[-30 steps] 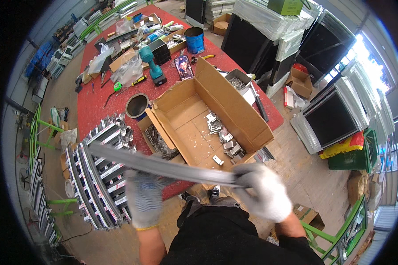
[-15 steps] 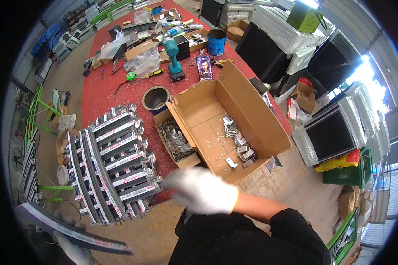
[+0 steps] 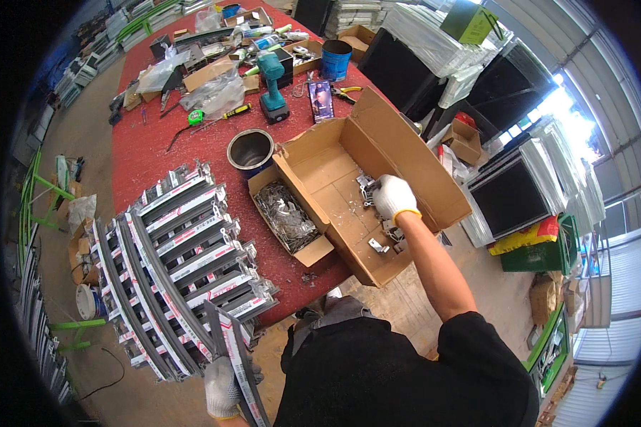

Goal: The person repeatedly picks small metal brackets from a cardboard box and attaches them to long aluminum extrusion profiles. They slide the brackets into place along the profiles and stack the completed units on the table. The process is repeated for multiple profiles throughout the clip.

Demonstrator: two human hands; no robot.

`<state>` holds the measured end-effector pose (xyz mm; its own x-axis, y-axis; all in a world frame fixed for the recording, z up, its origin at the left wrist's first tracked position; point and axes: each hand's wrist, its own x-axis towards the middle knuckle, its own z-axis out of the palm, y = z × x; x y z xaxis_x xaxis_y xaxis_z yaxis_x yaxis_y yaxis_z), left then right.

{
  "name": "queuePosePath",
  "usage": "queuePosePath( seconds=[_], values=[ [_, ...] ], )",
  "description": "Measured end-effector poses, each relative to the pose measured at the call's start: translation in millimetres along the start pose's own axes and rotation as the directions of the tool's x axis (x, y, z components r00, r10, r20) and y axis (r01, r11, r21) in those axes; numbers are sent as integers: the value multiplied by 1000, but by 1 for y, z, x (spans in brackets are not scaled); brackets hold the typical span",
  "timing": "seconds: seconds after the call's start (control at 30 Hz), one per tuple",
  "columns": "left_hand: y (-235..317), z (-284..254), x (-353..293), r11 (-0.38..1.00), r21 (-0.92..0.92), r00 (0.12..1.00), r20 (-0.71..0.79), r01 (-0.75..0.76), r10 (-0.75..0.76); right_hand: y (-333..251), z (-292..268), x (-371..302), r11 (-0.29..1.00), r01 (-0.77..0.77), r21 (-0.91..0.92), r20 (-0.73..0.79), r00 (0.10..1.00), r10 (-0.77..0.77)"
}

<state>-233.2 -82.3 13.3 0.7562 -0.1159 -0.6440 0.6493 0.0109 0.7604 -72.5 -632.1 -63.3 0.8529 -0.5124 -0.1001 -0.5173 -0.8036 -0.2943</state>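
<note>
In a white glove, my left hand (image 3: 221,388) is closed round a dark grey metal strip (image 3: 236,354) with a white printed band, beside the near end of the stack. That stack of similar strips (image 3: 186,228), some laid crosswise, lies at the table's near left. My right hand (image 3: 394,197), also gloved, reaches inside the large open cardboard box (image 3: 332,186), fingers curled down at small metal brackets (image 3: 378,246). Its fingertips are partly hidden, so what they grip cannot be made out. A smaller cardboard box (image 3: 315,251) of thin metal pieces adjoins the large one.
On the red table (image 3: 149,139) stand a dark open can (image 3: 250,151), a teal cordless drill (image 3: 272,89), a phone (image 3: 321,101) and a blue can (image 3: 335,60). A green tape measure (image 3: 195,117) lies farther left. Wrapped panels (image 3: 527,220) lean at the right.
My right hand has moved from the table's near edge into the large box. My left hand has brought the strip rightward, turning it more upright in view. The view has shifted slightly.
</note>
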Motion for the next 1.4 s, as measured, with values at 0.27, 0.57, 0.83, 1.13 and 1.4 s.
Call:
queuePosePath(
  seconds=[0.27, 0.57, 0.83, 1.13, 1.4],
  values=[
    [11, 8, 11, 997, 65, 998, 45, 46, -49, -13, 35, 20, 988, -107, -114, -18, 994, 106],
    [0, 52, 15, 977, 215, 993, -111, -4, 28, -25, 42, 22, 939, 325, 116, -193, 934, -299],
    [5, 124, 30, 993, 74, 995, -46, 89, -86, -44, -16, -13, 702, 292, 649, -166, 955, -244],
    [-7, 169, 44, 956, -124, 964, 22, 264, -264, -63, -65, -63, 533, 350, 770, -154, 913, -378],
    [-2, 174, 42, 964, -140, 973, 80, 227, -217, -83, -73, -104, 410, 601, 686, -331, 760, -559]
  ],
)
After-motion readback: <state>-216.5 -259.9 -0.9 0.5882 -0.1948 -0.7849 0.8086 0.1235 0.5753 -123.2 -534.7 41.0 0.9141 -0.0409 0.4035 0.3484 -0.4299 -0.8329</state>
